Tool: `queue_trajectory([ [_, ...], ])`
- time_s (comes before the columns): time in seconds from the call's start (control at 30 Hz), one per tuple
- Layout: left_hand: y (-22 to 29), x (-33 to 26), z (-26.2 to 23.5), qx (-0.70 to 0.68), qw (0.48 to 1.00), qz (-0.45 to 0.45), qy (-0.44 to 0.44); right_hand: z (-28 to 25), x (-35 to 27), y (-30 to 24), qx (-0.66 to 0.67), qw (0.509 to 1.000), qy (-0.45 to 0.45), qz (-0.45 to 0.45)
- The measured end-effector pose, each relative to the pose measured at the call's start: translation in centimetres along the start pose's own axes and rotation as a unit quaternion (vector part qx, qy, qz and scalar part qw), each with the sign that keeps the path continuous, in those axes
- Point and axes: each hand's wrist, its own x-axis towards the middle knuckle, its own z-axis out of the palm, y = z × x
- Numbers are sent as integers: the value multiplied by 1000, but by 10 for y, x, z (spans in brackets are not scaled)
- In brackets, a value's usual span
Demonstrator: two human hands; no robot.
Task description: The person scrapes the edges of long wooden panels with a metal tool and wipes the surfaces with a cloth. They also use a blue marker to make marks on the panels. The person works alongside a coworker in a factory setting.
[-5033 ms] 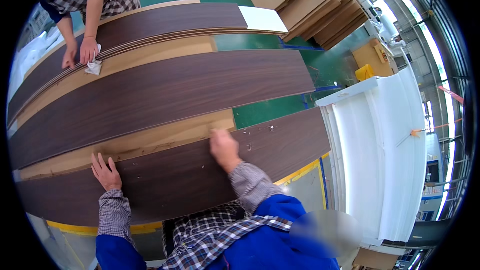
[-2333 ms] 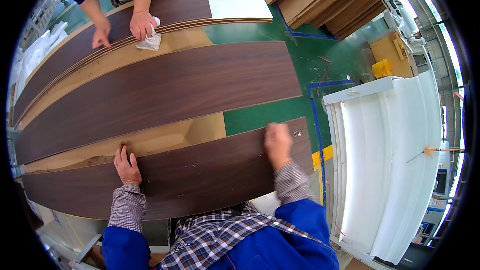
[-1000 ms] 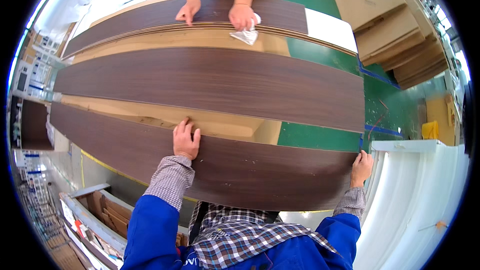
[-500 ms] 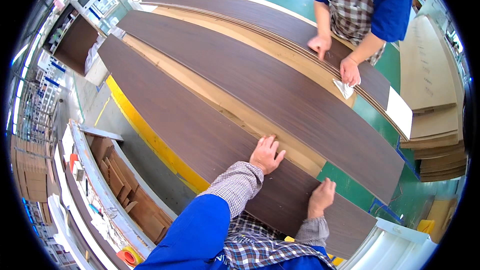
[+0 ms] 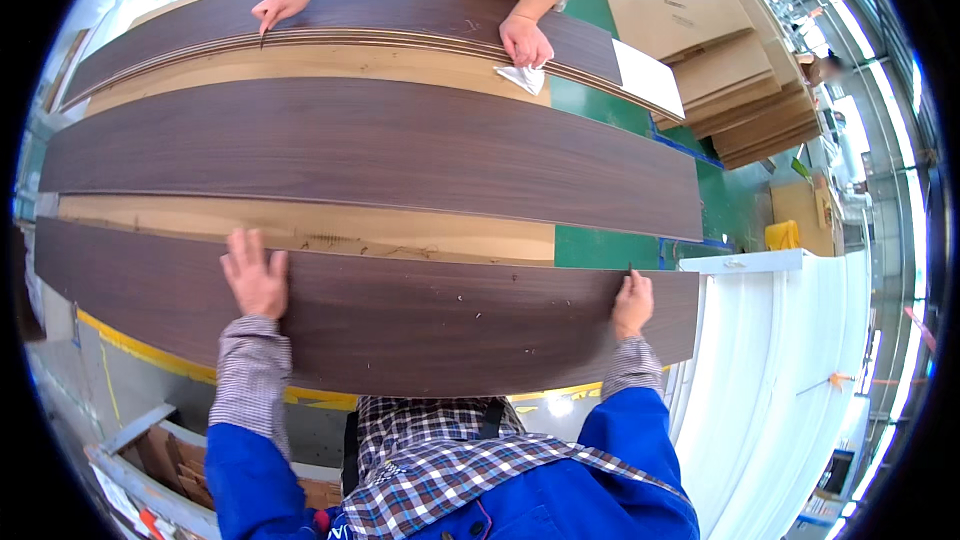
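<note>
The nearest long dark-brown wood-grain panel (image 5: 430, 330) lies across in front of me, with small pale specks on its right half. On its left part my left hand (image 5: 256, 280) rests open, fingers spread and reaching the far edge. Near the panel's right end my right hand (image 5: 632, 306) is closed in a pinch at the far edge. A thin dark tip shows above its fingers, too small to name. Beyond lies a second brown panel (image 5: 400, 150), touched by neither hand.
Across from me, a co-worker's hands work at a stack of brown panels (image 5: 400, 10), one on a white cloth (image 5: 523, 78). Cardboard (image 5: 440, 232) lies between the panels. Large cardboard sheets (image 5: 730, 70) are piled far right; white ribbed pieces (image 5: 770, 360) stand close right.
My view has turned, so the panels now run across it. My left hand has moved left along the near panel; my right hand has gone to its far edge, fingers pinched.
</note>
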Motion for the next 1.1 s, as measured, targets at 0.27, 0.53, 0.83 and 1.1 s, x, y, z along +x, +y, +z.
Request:
queue_trajectory([
  [0.27, -82, 20, 31, 80, 988, -130, 1, 15, -87, -293, 177, 967, -37, -182],
  [0.53, -71, 23, 20, 88, 987, -136, -6, 8, -39, -237, 124, 981, -149, -21],
  [0.83, -65, 20, 9, 57, 990, -127, 16, 11, -40, -188, 123, 992, 0, -18],
  [1.1, -63, 22, 2, -9, 993, -115, 22, 30, -123, -442, 235, 956, -57, -167],
])
